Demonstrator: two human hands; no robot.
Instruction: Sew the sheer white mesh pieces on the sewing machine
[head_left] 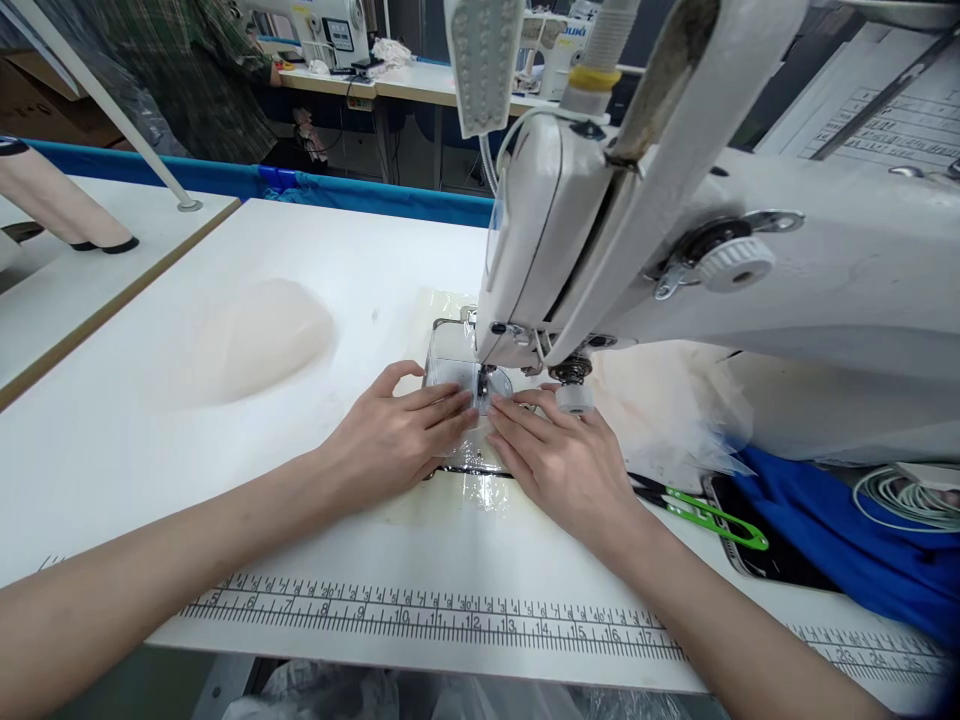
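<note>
A white sewing machine reaches in from the right, its needle and presser foot low over the shiny metal plate. My left hand lies flat to the left of the foot, fingers stretched toward it and thumb apart. On the other side, my right hand rests with its fingers extended, tips close to the foot. Any thin cloth under the fingertips is too sheer to make out. A sheer pale cloth piece lies left on the white table.
More sheer cloth is heaped right of my right hand. Green-handled thread snips, a dark phone and blue cloth lie at the right. A printed ruler runs along the front edge. Behind, a person stands near other machines.
</note>
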